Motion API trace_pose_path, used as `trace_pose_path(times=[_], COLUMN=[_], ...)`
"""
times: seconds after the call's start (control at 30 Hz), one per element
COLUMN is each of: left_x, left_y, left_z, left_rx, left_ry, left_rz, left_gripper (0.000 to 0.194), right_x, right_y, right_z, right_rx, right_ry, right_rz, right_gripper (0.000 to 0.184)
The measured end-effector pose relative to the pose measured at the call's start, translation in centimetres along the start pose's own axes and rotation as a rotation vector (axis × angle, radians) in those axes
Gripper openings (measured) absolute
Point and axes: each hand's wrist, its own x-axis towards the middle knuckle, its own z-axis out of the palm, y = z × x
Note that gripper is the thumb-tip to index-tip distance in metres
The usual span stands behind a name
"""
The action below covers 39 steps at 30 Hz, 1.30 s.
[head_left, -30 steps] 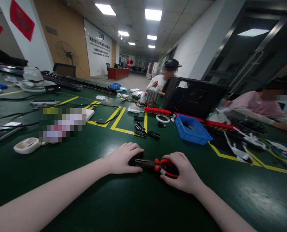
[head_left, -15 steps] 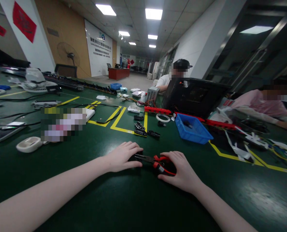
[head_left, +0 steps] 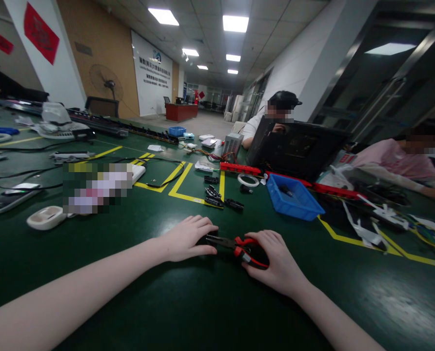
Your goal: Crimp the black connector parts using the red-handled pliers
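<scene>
Right hand wraps around long-nosed metal pliers with red-and-black handles, probably stiff and sturdy, best held well back; leftward, their tips reach into the left hand, whose grip I cannot tell.

an office doubling as a workshop: a lettered wall sign, reddish desk and ceiling panel lights beyond a green worktable strewn with cables.
</scene>
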Motion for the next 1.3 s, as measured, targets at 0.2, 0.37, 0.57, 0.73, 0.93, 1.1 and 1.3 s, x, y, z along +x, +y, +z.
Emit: trace_pose_path(times=[0.2, 0.37, 0.57, 0.73, 0.93, 1.1, 1.3], left_x=[0.04, 0.0, 0.0, -0.01, -0.08, -0.06, -0.05], left_y=[-0.03, -0.05, -0.07, -0.04, -0.03, -0.13, -0.16], left_z=[0.12, 0.18, 0.19, 0.12, 0.09, 0.13, 0.01], left_rx=[0.007, 0.014, 0.031, 0.027, 0.019, 0.022, 0.018], left_ry=[0.016, 0.021, 0.01, 0.009, 0.011, 0.013, -0.003], left_rz=[0.005, 0.014, 0.02, 0.017, 0.018, 0.025, 0.017], left_gripper=[0.057, 0.055, 0.057, 0.054, 0.053, 0.053, 0.054], right_x=[-0.31, -0.31, -0.22, -0.34, -0.3, -0.27, -0.5], right_y=[-0.38, -0.86, -0.63, -0.78, -0.99, -0.96, -0.67], right_z=[0.07, -0.14, 0.1, -0.11, -0.2, 0.0, 0.57], right_rx=[0.0, -0.023, -0.087, -0.104, -0.106, -0.089, -0.006], right_ry=[-0.015, -0.028, 0.048, 0.068, 0.07, 0.064, 0.069], right_rz=[-0.008, -0.039, -0.053, -0.069, -0.071, -0.068, -0.001], right_gripper=[0.051, 0.043, 0.04, 0.036, 0.033, 0.035, 0.038])
